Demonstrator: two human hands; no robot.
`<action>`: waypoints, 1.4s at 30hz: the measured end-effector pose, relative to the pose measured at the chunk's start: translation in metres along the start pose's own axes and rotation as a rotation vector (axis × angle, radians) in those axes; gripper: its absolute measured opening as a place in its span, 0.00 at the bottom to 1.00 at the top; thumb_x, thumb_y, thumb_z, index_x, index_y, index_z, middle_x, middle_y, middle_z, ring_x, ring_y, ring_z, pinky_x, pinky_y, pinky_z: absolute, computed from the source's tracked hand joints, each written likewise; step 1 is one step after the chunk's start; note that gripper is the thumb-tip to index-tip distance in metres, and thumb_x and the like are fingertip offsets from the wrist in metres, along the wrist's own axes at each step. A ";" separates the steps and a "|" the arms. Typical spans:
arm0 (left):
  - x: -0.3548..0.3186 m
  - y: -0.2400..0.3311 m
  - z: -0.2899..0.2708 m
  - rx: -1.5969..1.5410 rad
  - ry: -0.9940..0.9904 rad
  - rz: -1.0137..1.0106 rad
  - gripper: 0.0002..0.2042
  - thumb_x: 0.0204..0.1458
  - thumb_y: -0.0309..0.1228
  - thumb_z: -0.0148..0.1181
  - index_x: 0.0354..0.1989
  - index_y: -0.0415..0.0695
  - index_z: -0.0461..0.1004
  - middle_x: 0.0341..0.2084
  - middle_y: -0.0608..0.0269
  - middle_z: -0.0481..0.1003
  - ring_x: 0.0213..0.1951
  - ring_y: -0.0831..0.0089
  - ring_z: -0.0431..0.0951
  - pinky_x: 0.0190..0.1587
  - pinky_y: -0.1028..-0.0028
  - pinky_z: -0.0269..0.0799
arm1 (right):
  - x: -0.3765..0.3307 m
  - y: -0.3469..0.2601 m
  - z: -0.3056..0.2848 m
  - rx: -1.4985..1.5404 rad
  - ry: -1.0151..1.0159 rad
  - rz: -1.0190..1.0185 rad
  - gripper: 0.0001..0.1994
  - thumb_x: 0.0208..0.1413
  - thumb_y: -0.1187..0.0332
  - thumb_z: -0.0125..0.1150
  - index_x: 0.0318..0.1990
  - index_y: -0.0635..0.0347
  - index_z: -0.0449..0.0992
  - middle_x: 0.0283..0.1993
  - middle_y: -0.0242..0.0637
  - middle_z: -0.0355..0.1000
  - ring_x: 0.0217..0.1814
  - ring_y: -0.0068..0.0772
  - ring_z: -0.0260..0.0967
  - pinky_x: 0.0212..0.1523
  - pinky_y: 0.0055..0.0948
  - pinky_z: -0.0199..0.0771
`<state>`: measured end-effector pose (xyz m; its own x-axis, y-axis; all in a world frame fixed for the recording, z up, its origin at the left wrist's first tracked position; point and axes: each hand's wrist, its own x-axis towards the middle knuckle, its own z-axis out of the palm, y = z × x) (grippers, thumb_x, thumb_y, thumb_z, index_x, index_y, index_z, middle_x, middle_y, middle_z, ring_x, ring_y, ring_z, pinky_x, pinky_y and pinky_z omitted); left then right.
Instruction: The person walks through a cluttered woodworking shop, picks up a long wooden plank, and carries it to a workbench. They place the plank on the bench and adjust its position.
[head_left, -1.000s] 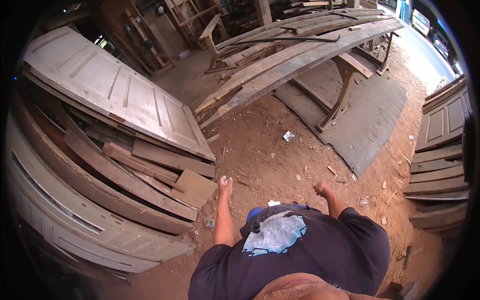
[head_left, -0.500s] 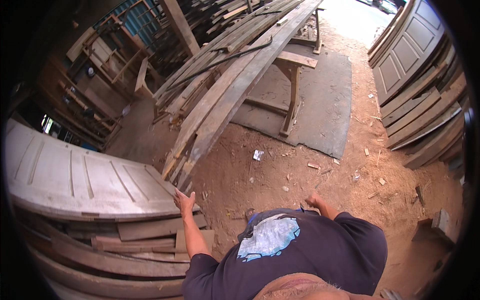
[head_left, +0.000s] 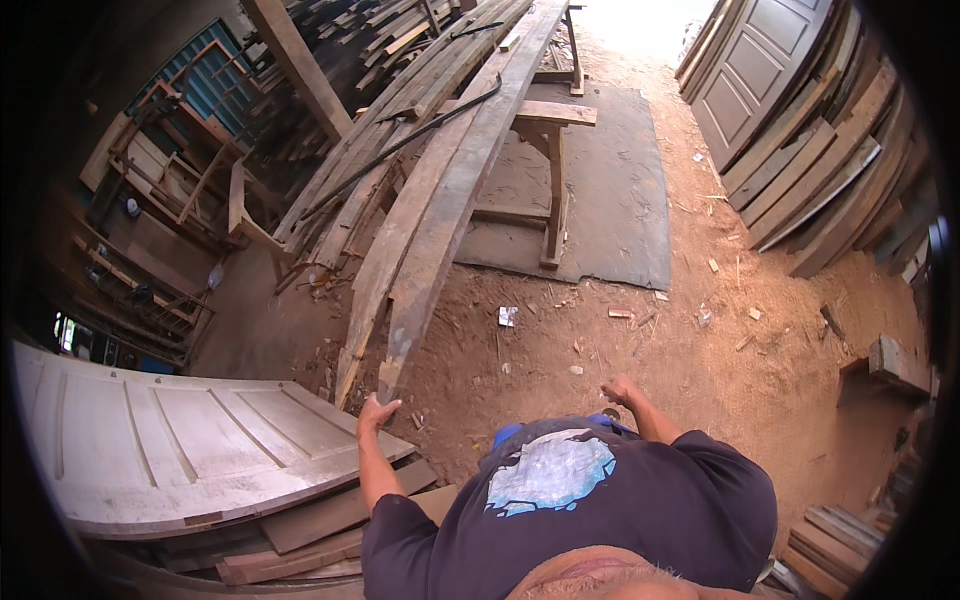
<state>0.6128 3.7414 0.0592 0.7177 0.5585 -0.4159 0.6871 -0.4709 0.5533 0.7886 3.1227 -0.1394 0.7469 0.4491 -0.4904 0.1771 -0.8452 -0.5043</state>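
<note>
My left hand (head_left: 378,412) is at the near end of a long grey-brown plank (head_left: 437,240), thumb and fingers apart. Whether the fingertips touch the wood I cannot tell. A second long plank (head_left: 385,265) lies alongside it, with a rough, split near end. Both slope away from me over a wooden trestle (head_left: 556,190). Beside my left forearm lies a pale panelled door (head_left: 200,440) on stacked boards. In front of my body, over the bare ground, my right hand (head_left: 622,392) holds nothing, its fingers loosely bent and slightly apart.
A dark bent bar (head_left: 420,135) lies across the planks. A grey sheet (head_left: 620,200) covers part of the dirt floor. Boards (head_left: 820,180) and a panelled door (head_left: 755,75) lean at the right. A wooden post (head_left: 300,70) and frames (head_left: 180,150) stand at the left.
I have moved closer to the planks, and the view has swung slightly right. My left hand has come up to the plank's near end. The right hand's fingers have loosened a little.
</note>
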 end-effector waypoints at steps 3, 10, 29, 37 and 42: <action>0.028 -0.045 0.014 -0.006 0.036 -0.051 0.28 0.37 0.41 0.72 0.45 0.35 0.76 0.35 0.51 0.79 0.37 0.64 0.80 0.41 0.66 0.74 | -0.006 -0.056 -0.007 0.398 0.012 0.209 0.15 0.51 0.59 0.56 0.32 0.65 0.79 0.27 0.50 0.74 0.28 0.40 0.73 0.28 0.40 0.71; -0.012 -0.011 0.019 -0.107 -0.001 0.003 0.22 0.36 0.38 0.72 0.38 0.36 0.78 0.24 0.59 0.79 0.25 0.71 0.79 0.30 0.69 0.73 | -0.034 -0.028 0.019 -0.009 0.020 0.083 0.16 0.48 0.57 0.61 0.32 0.63 0.80 0.24 0.47 0.74 0.25 0.34 0.72 0.28 0.39 0.72; -0.050 0.030 0.062 -0.868 -0.670 -0.023 0.22 0.45 0.41 0.68 0.43 0.37 0.74 0.28 0.58 0.77 0.28 0.72 0.78 0.30 0.73 0.74 | 0.042 -0.123 -0.001 -0.034 0.040 -0.016 0.18 0.51 0.55 0.53 0.31 0.63 0.78 0.31 0.57 0.75 0.33 0.57 0.73 0.33 0.46 0.72; -0.055 0.021 0.063 -0.901 -0.658 -0.089 0.15 0.47 0.37 0.66 0.37 0.39 0.74 0.26 0.62 0.77 0.21 0.76 0.76 0.22 0.76 0.74 | 0.051 -0.218 -0.019 0.444 -0.116 -0.025 0.16 0.56 0.57 0.59 0.36 0.64 0.79 0.29 0.35 0.74 0.27 0.27 0.71 0.28 0.32 0.72; -0.091 0.051 0.101 -0.921 -0.654 -0.076 0.13 0.48 0.37 0.65 0.35 0.40 0.75 0.24 0.65 0.77 0.19 0.77 0.75 0.21 0.77 0.72 | 0.021 -0.226 -0.031 1.133 -0.335 0.156 0.19 0.60 0.51 0.58 0.47 0.56 0.72 0.36 0.31 0.73 0.27 0.25 0.69 0.29 0.32 0.73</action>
<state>0.5940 3.5977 0.0523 0.7848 -0.0269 -0.6192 0.5804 0.3820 0.7191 0.7839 3.3141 -0.0133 0.4756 0.5598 -0.6786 -0.6938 -0.2356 -0.6806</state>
